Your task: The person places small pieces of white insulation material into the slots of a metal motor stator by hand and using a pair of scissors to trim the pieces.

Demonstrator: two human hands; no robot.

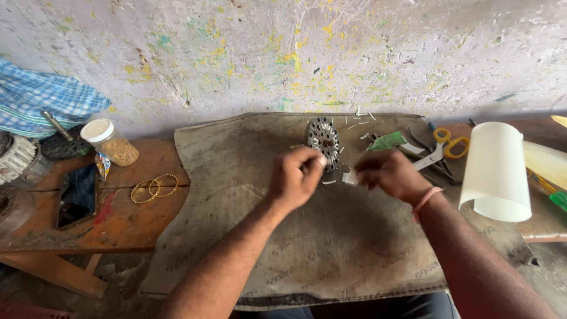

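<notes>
A head-worn camera looks down at a low wooden table [127, 227] set against a pale wall flecked with yellow and green paint. A worn grey mat [331, 236] covers the middle of the table. Near its far edge stands a round slotted metal core [322, 140], upright on its rim, with short white strips [360, 121] scattered around it.

The left hand [296, 177] is curled just in front of the core, its fingertips pinched on a small white strip held near the core's lower edge. The right hand [390, 175] sits just beside it to the right, fingers bent and pinching a small white piece [350, 177]; a pink band circles that wrist.

To the right lie yellow-handled scissors [443, 147], a green scrap [387, 142] and a curled roll of white sheet [496, 171]. To the left, on bare wood, are two thin gold bangles [155, 189], a dark phone [78, 195], a white-lidded jar [110, 142] of yellowish grains, and a blue checked cloth [41, 100]
</notes>
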